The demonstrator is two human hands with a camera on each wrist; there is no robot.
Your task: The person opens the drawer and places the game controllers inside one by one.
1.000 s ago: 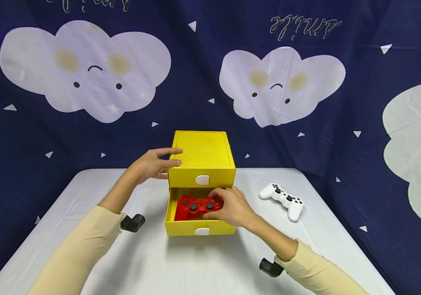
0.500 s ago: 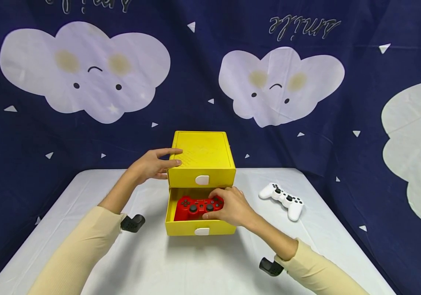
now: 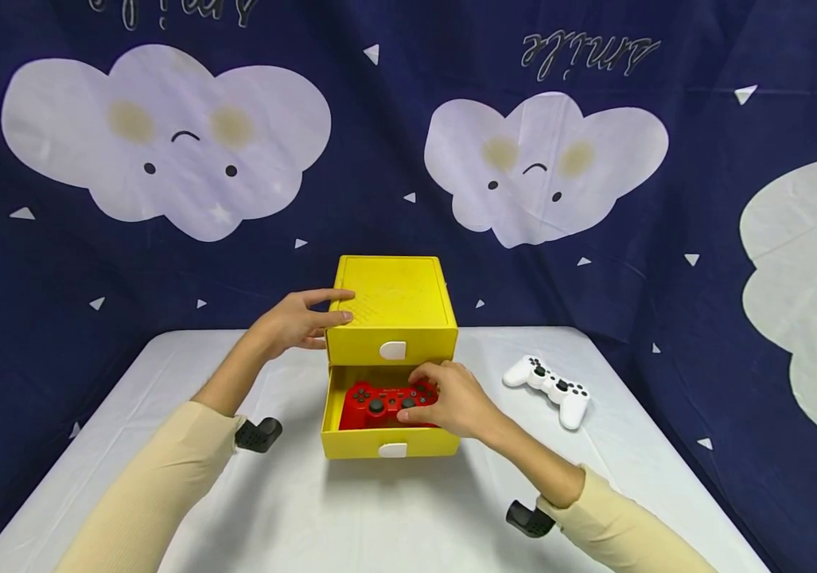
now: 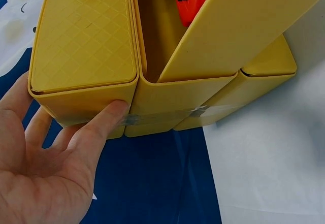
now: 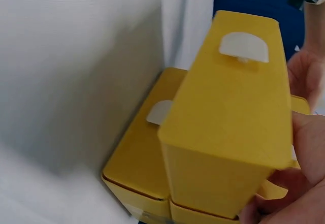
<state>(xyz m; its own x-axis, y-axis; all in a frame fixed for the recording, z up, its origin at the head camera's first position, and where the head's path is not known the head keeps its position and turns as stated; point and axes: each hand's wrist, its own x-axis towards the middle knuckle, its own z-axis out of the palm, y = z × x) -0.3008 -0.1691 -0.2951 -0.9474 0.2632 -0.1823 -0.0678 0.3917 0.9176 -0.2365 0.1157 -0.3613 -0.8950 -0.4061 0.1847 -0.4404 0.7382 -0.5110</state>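
A yellow drawer box [image 3: 394,290] stands on the table, its top drawer [image 3: 358,348] closed and the drawer below [image 3: 351,442] pulled out. Inside that drawer lies a red game controller [image 3: 376,394]. My left hand [image 3: 289,325] rests on the box's upper left edge, fingers extended; the left wrist view shows a finger touching its side. My right hand [image 3: 460,402] reaches over the pulled-out drawer's right side, thumb and fingers spread about the controller's right end. Whether they touch it is hard to tell. In the right wrist view the controller is hidden.
To the right, a white game controller [image 3: 547,388] lies on the white table [image 3: 272,509]. Beneath the pulled-out drawer is another closed drawer [image 5: 147,142], seen in the right wrist view. A dark blue cloud-print curtain [image 3: 379,159] hangs behind the table.
My right hand has shifted slightly up and to the right relative to the red game controller, which stays in the drawer. My left hand has kept its place on the box.
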